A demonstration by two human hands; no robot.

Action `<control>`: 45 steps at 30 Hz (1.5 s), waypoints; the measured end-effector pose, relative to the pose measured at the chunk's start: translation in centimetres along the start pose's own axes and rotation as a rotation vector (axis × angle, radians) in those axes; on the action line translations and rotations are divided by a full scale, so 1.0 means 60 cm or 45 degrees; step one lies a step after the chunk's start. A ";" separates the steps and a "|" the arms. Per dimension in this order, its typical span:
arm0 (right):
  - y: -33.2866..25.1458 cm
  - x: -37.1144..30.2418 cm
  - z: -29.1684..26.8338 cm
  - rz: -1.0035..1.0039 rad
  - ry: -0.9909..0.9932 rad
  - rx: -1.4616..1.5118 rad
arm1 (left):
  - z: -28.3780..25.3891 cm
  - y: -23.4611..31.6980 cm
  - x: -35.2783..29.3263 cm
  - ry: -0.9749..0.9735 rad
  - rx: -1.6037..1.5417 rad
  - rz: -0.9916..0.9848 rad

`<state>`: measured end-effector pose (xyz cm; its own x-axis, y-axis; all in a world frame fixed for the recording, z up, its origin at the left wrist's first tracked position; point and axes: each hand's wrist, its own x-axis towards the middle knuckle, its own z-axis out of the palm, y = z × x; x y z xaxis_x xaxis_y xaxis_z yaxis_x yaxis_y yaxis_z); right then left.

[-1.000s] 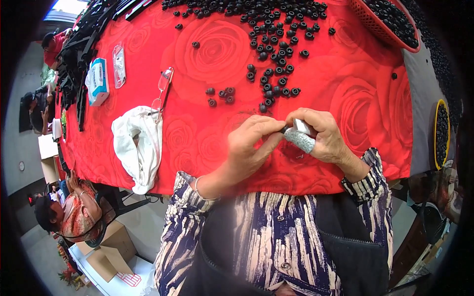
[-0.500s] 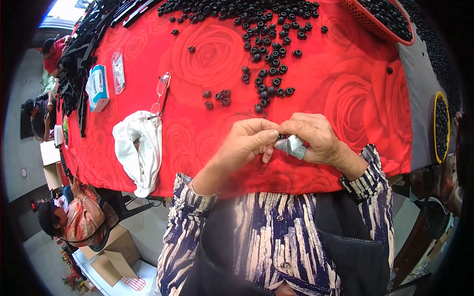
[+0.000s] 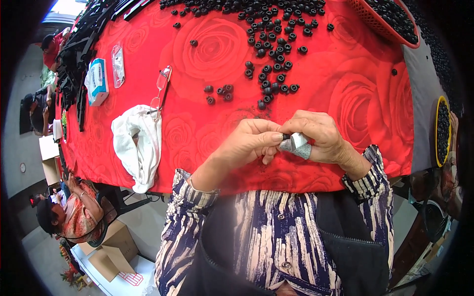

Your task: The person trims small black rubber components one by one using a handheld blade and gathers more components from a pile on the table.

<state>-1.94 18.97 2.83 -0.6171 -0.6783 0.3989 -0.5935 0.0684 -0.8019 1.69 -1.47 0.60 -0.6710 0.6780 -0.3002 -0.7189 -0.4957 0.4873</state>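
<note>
Above the near edge of the red rose-print tablecloth (image 3: 197, 158), my two hands meet. My left hand (image 3: 249, 143) pinches a small black round part (image 3: 286, 136) between thumb and fingertips. Closed against it, my right hand (image 3: 318, 135) has grey and white wrapping (image 3: 300, 146) around a finger or thumb. Whether a small blade or tool sits within that wrapping, I cannot tell. Just beyond my hands lies a trail of black knob-like parts (image 3: 266, 84), running back to a larger pile (image 3: 276, 11). A small cluster of the same parts (image 3: 227, 92) sits left of the trail.
Left of my hands lie a white cloth (image 3: 123, 138), eyeglasses (image 3: 162, 86), a clear packet (image 3: 118, 64) and a tissue pack (image 3: 98, 81). Black strips (image 3: 74, 69) heap at far left. A red basket (image 3: 390, 27) and a yellow-rimmed basket (image 3: 442, 130) hold black parts. Other people sit left.
My hands stay together, with the right hand shifted slightly right. The black part and the grey-white wrapping show a little more between them. The tabletop things look otherwise unchanged.
</note>
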 end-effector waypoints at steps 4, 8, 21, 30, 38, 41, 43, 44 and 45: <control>-0.003 -0.004 0.007 -0.094 0.142 -0.186 | -0.001 -0.008 0.003 0.028 -0.023 0.082; 0.001 -0.010 0.013 -0.278 0.231 -0.455 | -0.001 -0.017 0.004 0.083 -0.122 0.124; 0.003 -0.012 0.012 -0.429 0.239 -0.682 | 0.012 -0.018 0.003 0.194 -0.114 0.136; 0.011 -0.013 0.015 -0.369 0.230 -0.559 | 0.009 -0.009 0.000 0.184 0.052 0.150; 0.001 -0.007 0.011 -0.243 0.181 -0.518 | 0.005 -0.016 0.003 0.236 -0.011 0.127; 0.000 -0.007 0.011 -0.191 0.168 -0.487 | 0.003 -0.018 0.004 0.209 -0.022 0.136; 0.001 -0.007 0.009 -0.170 0.167 -0.466 | 0.003 -0.017 0.005 0.173 -0.042 0.146; 0.002 -0.009 0.007 -0.112 0.135 -0.429 | 0.004 -0.015 0.005 0.205 -0.040 0.140; 0.001 -0.008 0.004 -0.056 0.102 -0.390 | 0.006 -0.014 0.004 0.239 -0.037 0.136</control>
<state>-1.56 19.11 2.49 -0.6186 -0.6269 0.4737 -0.7412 0.2656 -0.6165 2.15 -0.71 0.40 -0.7637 0.5089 -0.3972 -0.6450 -0.5765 0.5016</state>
